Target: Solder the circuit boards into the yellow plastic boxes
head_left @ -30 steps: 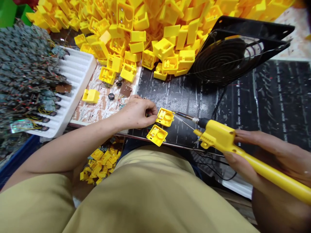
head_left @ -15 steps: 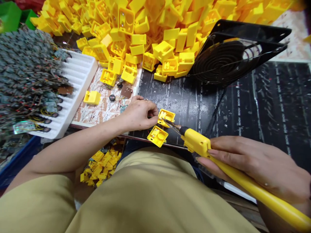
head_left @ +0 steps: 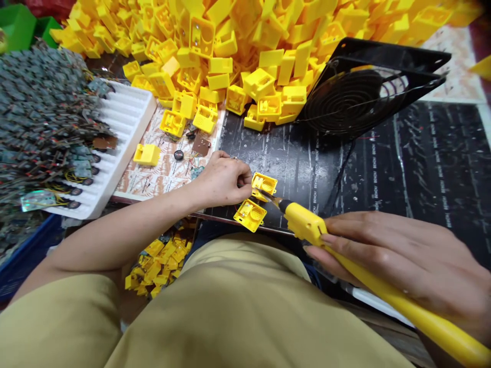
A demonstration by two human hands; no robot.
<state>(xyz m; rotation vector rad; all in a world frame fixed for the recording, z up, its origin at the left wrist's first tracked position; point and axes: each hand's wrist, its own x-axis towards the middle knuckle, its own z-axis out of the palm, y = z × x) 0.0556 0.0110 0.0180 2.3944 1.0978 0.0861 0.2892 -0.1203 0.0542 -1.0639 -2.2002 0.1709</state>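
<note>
My left hand (head_left: 220, 180) rests on the black mat (head_left: 299, 153), its fingers pinched against a small yellow plastic housing (head_left: 264, 183). A second yellow housing (head_left: 250, 214) lies just in front of it, near the mat's front edge. My right hand (head_left: 399, 260) is closed round a yellow soldering iron (head_left: 345, 260). The iron's metal tip reaches the housing that the left fingers hold.
A big heap of yellow housings (head_left: 245, 56) fills the back. A black fan (head_left: 353, 97) leans at the right of it. A white tray (head_left: 115, 138) and a pile of small circuit boards (head_left: 38, 117) lie at the left. More yellow parts (head_left: 161, 258) lie below the bench.
My right hand has brought the soldering iron leftward, from well right of the housing until its tip meets it. The left hand has kept its pinch on the housing.
</note>
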